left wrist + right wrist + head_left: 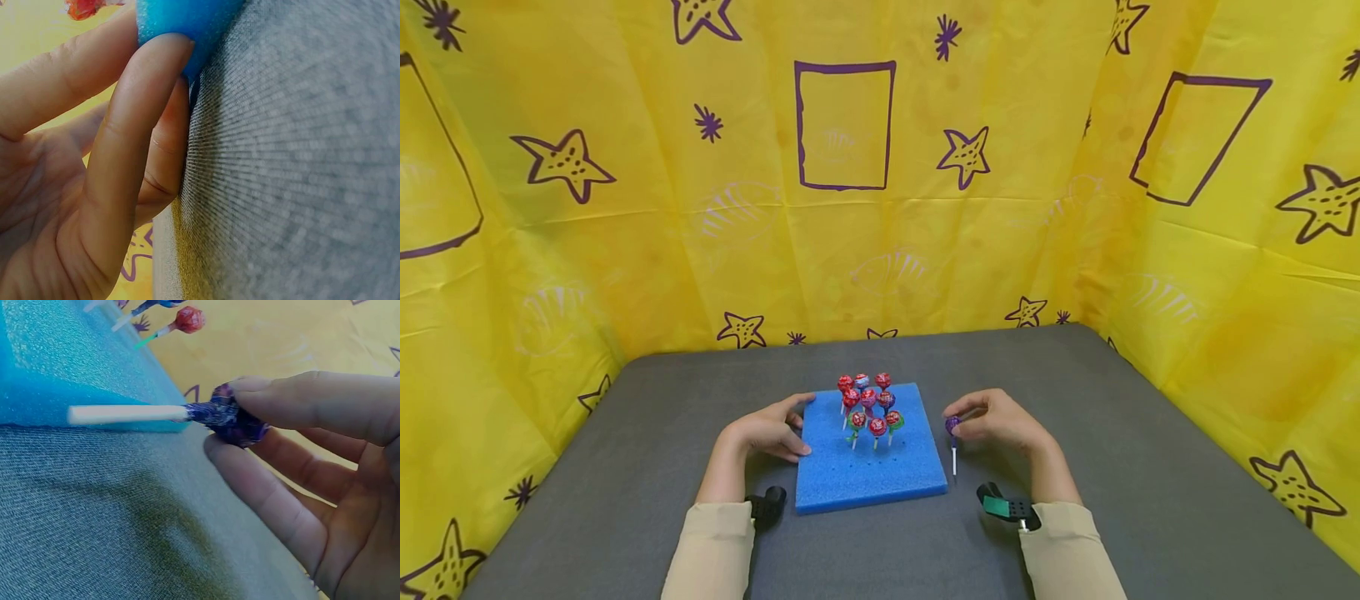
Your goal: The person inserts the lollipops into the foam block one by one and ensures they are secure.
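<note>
My right hand (1000, 421) pinches a purple-wrapped lollipop (240, 422) by its candy head, between thumb and fingers. Its white stick (128, 413) points down toward the table in the head view, just off the right edge of a blue foam block (887, 487). Several wrapped lollipops, among them a red one (877, 427) and a green-and-red one (857, 419), stand with their sticks in the block's far and middle part. On the other side my left hand (770, 429) rests against the block's left edge, thumb and index finger spread along it.
Small holes (880, 461) dot the block's top in front of the standing lollipops. The block lies on a grey cloth-covered table (700, 383). Yellow curtains (880, 250) with drawn starfish enclose the table at the back and sides.
</note>
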The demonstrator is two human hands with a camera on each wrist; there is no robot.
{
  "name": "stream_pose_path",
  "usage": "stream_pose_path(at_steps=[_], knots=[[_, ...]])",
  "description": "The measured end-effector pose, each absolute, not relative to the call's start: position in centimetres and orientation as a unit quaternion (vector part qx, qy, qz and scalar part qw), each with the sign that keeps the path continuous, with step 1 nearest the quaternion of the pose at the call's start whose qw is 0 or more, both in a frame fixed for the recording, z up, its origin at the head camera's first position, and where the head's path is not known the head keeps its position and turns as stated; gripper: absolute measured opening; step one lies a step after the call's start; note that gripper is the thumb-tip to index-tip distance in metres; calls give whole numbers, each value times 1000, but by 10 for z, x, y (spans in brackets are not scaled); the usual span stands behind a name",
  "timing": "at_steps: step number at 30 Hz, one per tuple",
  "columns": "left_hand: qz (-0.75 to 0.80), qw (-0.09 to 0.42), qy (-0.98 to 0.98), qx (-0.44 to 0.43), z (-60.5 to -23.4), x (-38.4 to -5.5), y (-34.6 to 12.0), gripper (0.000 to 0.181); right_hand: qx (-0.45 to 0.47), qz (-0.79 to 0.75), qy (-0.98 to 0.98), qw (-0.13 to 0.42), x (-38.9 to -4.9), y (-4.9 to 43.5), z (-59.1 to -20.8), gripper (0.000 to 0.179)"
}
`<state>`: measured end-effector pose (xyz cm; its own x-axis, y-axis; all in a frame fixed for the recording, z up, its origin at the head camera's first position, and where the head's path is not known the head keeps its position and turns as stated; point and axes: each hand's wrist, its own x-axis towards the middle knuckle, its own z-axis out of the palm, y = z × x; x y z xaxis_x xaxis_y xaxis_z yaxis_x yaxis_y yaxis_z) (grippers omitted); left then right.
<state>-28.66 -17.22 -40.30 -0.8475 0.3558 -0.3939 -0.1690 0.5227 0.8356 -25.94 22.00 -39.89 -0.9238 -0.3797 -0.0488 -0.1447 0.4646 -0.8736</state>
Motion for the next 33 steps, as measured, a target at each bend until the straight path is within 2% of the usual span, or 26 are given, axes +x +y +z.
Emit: stream_pose_path(at_steps=[19,33], knots=[[483,271,831,54,-403,-288,-172,96,-155,-518,840,41,-262,208,-396,35],[483,269,832,45,-403,-288,-171,95,-126,-556,821,9,-263,202,-397,35]])
